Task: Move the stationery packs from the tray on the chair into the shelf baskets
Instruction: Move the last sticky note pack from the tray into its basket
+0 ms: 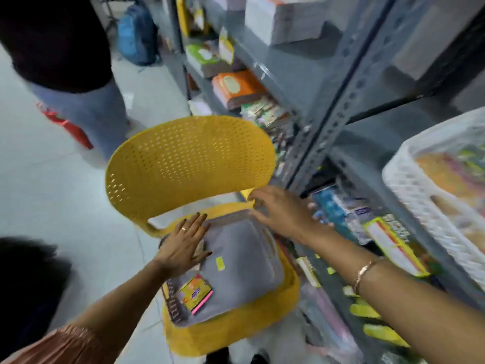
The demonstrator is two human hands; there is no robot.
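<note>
Yellow-and-pink stationery pack lies near-left in the grey tray on the yellow plastic chair. Your left hand rests flat on the tray's left edge and your right hand is at its far edge, fingers released.

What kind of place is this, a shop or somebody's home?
Most likely a stationery shop or its stockroom: grey slotted metal shelving packed with stacked notebooks and packaged goods, a white basket of packs on one shelf, and a tray on a yellow chair.
</note>
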